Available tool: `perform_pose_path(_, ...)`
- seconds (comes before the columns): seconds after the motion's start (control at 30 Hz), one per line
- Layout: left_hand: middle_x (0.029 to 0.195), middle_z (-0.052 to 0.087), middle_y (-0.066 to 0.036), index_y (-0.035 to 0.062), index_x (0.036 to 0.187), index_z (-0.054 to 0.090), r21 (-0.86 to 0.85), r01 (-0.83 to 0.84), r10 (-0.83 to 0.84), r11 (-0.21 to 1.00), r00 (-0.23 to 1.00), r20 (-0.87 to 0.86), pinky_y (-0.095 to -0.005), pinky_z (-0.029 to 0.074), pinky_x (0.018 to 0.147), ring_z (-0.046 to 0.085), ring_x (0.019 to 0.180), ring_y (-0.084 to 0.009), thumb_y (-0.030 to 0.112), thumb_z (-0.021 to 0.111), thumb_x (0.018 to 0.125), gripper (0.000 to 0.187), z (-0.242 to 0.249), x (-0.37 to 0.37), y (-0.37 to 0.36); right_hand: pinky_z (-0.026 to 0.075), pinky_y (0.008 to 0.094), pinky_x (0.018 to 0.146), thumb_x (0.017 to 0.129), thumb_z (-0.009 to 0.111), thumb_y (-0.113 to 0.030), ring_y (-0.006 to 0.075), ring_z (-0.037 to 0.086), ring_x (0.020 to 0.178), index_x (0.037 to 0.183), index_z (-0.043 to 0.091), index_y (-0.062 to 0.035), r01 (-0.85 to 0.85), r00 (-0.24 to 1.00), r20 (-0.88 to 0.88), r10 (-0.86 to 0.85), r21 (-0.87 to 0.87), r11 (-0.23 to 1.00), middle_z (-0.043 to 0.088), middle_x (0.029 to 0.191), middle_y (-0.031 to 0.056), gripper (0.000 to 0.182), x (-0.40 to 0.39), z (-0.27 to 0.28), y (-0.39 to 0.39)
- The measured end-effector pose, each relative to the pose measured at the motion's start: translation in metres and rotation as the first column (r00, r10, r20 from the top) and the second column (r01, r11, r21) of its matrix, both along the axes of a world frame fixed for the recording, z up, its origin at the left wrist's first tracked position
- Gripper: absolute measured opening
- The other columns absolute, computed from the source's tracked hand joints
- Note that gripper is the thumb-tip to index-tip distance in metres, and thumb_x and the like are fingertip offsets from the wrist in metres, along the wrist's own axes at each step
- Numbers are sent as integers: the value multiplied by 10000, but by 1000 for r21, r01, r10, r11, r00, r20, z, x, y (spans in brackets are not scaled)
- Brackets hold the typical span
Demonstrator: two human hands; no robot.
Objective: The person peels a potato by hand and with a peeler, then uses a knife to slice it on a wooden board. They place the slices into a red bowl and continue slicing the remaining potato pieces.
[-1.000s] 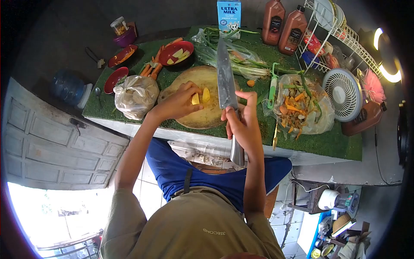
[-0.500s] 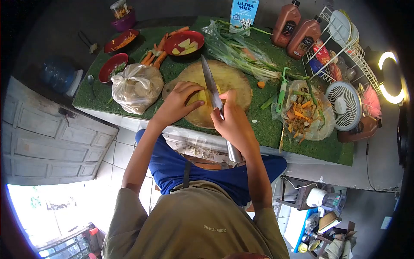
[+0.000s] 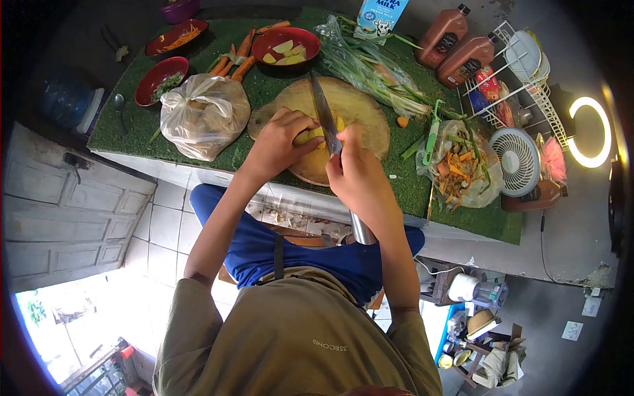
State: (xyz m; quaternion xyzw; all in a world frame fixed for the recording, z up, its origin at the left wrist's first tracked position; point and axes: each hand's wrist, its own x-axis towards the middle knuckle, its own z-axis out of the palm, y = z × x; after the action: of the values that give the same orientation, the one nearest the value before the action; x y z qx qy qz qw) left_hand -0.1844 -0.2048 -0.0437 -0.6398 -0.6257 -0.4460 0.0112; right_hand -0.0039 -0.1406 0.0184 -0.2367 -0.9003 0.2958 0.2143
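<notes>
On the round wooden cutting board [image 3: 364,117], my left hand [image 3: 281,144] is closed around a peeled yellow potato [image 3: 312,136], fingers on its left side. My right hand [image 3: 362,173] grips a large kitchen knife [image 3: 323,111] near the base of its blade, with the tip pointing away from me. The blade stands beside the potato. A small potato piece [image 3: 340,123] shows just right of the blade, partly behind my right fingers. Beyond the board, a red bowl [image 3: 285,69] holds pale potato pieces.
Left of the board are a tied plastic bag [image 3: 206,117], carrots [image 3: 244,66] and a red bowl of chopped greens [image 3: 146,89]. Spring onions [image 3: 383,76] lie behind. A bag of peelings [image 3: 462,168], a green peeler [image 3: 432,135], a fan [image 3: 514,160] and a dish rack [image 3: 545,99] are right.
The view has shifted slightly. The knife has moved a little against the potato, and a separate piece now shows to the right of the blade. Both hands keep their holds.
</notes>
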Motion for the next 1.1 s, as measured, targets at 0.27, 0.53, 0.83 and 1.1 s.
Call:
perform_pose_path(0.27,968,676,-115,25,973,659,-26,51,-50,998,998,46,-416,490,823,598,951,-333,173,779,821,244,-1,-5,1,508,555,632,861,597,2,498,638,692,1119,317,41,5,984,180,-4,-9,1000,617,695,304,383,-7,16,-7)
perform_pose_path(0.53,943,659,-125,16,967,661,-17,87,-85,996,993,83,-422,484,812,591,932,-342,161,764,826,227,-3,-7,1,516,562,654,873,600,-1,510,650,752,1111,330,37,76,958,286,-23,-173,982,628,745,332,362,-18,14,-3)
perform_pose_path(0.83,943,657,-128,19,966,660,6,65,-66,998,995,71,-424,482,818,593,927,-342,169,763,830,227,-5,-6,-1,518,489,658,875,592,10,427,683,731,1198,376,28,116,977,179,-112,-13,993,653,753,248,389,-19,0,-5)
perform_pose_path(1.1,946,677,-127,19,945,677,8,45,-46,999,997,54,-417,487,815,598,915,-336,187,762,835,218,-6,-5,0,516,481,671,879,593,14,420,681,733,1208,370,35,85,973,214,-81,-8,996,652,761,238,398,-13,10,-13)
